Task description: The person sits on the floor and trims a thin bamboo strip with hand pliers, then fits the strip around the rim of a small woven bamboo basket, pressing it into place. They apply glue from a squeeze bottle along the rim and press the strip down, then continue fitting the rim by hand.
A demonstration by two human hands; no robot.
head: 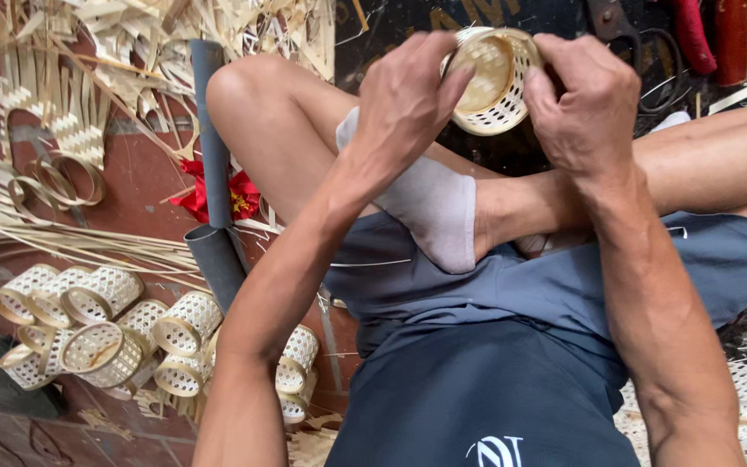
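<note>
A small round woven bamboo basket (492,79), pale cream with an open lattice wall, is held up above my crossed legs with its open mouth turned toward me. My left hand (404,104) grips its left rim, thumb against the edge. My right hand (585,99) closes on its right side, fingers curled over the rim. Both hands hold the same basket. My foot in a white sock (430,203) lies just below it.
A pile of several finished woven baskets (105,333) lies on the red floor at lower left. Loose bamboo strips (71,238), bamboo rings (41,182) and a half-woven mat (71,130) spread at upper left. A grey tube (212,173) and red flower (239,195) lie beside my knee. Red-handled tools (711,35) rest at upper right.
</note>
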